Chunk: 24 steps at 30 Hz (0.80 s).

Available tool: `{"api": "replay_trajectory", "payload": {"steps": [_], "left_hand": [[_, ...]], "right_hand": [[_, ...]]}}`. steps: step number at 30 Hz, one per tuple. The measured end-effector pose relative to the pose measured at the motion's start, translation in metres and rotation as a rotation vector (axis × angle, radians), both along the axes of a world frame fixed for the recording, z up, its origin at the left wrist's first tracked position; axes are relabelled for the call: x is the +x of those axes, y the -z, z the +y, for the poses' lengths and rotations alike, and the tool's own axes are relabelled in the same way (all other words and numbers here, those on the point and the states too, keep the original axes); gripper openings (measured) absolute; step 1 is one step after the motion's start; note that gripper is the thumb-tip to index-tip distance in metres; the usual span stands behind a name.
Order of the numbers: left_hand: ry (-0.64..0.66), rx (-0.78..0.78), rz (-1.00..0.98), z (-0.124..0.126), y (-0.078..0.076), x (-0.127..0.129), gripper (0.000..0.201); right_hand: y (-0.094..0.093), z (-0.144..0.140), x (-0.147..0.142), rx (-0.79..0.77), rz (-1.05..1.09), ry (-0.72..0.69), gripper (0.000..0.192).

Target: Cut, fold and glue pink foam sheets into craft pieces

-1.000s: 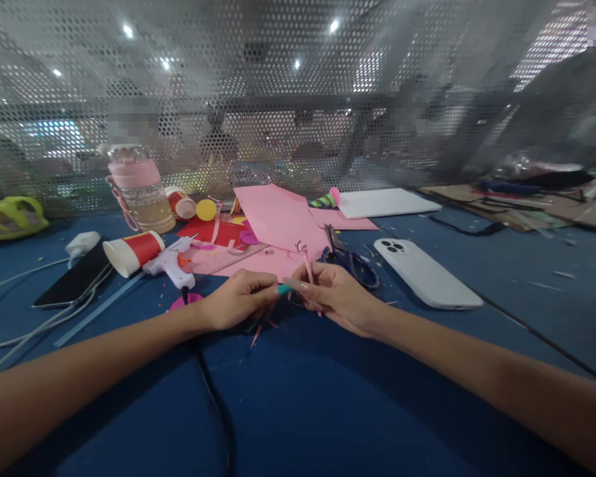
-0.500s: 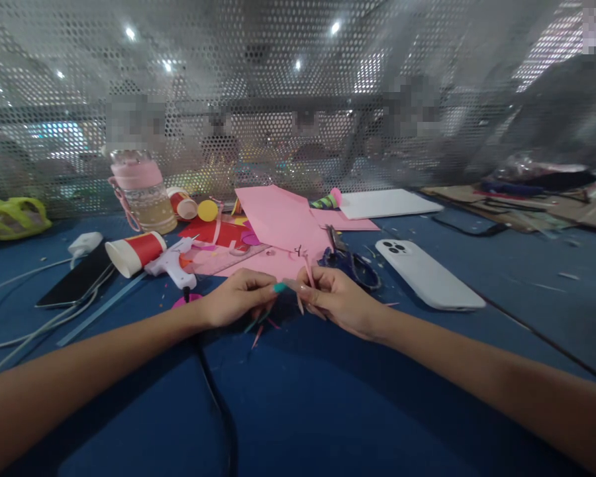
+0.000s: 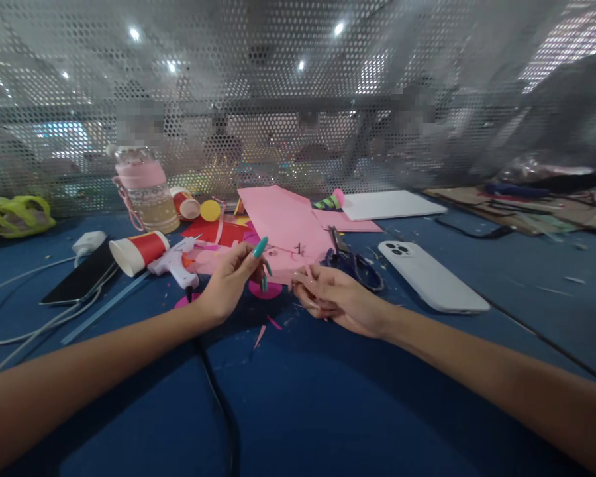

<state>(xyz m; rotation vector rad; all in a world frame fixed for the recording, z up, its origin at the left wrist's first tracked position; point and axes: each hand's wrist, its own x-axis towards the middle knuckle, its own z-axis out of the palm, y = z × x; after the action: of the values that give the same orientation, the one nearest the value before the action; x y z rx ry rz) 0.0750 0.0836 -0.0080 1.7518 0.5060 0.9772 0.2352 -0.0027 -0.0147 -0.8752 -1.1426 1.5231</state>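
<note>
Over the blue table (image 3: 328, 397), your two hands meet near the middle of the view, just in front of a spread of craft paper. Your left hand (image 3: 226, 288) is raised a little off the surface, palm turned toward you, and its fingers pinch the near edge of the pink paper sheet (image 3: 283, 225), with one teal-painted nail sticking up above the sheet's edge. Your right hand (image 3: 340, 298) sits just beside it, lower and close to the table, fingers curled around a thin pink paper strip (image 3: 308, 273) whose end pokes up between the fingertips; how tightly it is gripped cannot be told. The two hands are near each other but not touching. Under and between them a magenta paper circle (image 3: 267, 290) lies flat on the table, and small pink scraps (image 3: 259, 336) are scattered just nearer to you. Just behind your right hand lie dark-handled scissors (image 3: 350, 260), and to their right a white phone (image 3: 432, 275) rests face down. To the left of your left hand sits a white glue gun (image 3: 176, 262), with a red and white paper cup (image 3: 138, 252) on its side just beyond it and a dark phone (image 3: 79, 281) with white cables further left. A bottle with a pink band (image 3: 146, 192) stands at the back, before the perforated metal screen (image 3: 298, 99), and red paper (image 3: 213, 232) lies beside the pink sheet.
</note>
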Motion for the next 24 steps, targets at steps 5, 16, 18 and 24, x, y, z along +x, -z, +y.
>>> {"api": "replay_trajectory", "payload": {"steps": [5,16,18,24], "left_hand": [[-0.107,0.111,-0.03,0.0026,0.0029,0.001,0.013],[-0.181,0.773,0.104,-0.0015,0.001,-0.0059,0.033],[-0.178,0.811,0.119,-0.0027,0.0003,-0.0059,0.03],[-0.158,0.833,0.11,-0.0025,-0.0005,-0.0055,0.021]], "right_hand": [[-0.0006,-0.0003,-0.0002,-0.084,0.067,0.039,0.027],[0.0009,-0.0023,-0.0052,-0.038,-0.106,0.009,0.027],[0.0013,-0.0026,-0.0047,-0.037,-0.106,-0.029,0.026],[0.0015,-0.0013,-0.0025,-0.057,-0.084,-0.076,0.026]]}}
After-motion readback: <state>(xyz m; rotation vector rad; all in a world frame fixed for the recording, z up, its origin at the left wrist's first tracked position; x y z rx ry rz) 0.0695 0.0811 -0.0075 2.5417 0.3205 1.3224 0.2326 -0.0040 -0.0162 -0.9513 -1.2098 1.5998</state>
